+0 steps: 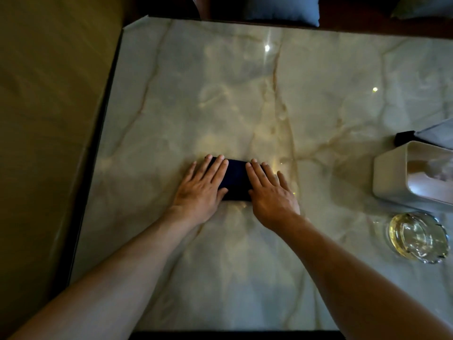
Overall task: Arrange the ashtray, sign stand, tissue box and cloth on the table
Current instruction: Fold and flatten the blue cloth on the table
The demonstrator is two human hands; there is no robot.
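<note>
Head view: we look down on a marble table (245, 94).
Cloth (236, 179): dark, folded small, lying mid-table.
Left hand (203, 190): fingers straight, flat on the cloth's left end, likely smoothing the fold.
Right hand (269, 192): fingers straight, pressing its right end.
Tissue box (402, 177): white, at the right edge.
Ashtray (416, 238): glass, just nearer us.
Sign stand (431, 136): partly cropped behind the box.

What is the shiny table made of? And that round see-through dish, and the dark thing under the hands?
The table looks like polished marble or a marble-look slab: brown veins, mirror-like light spots. The ashtray seems to be clear glass: see-through, glinting, notched rim. The cloth looks like soft dark fabric, matte and folded flat under the left hand and right hand.
</note>
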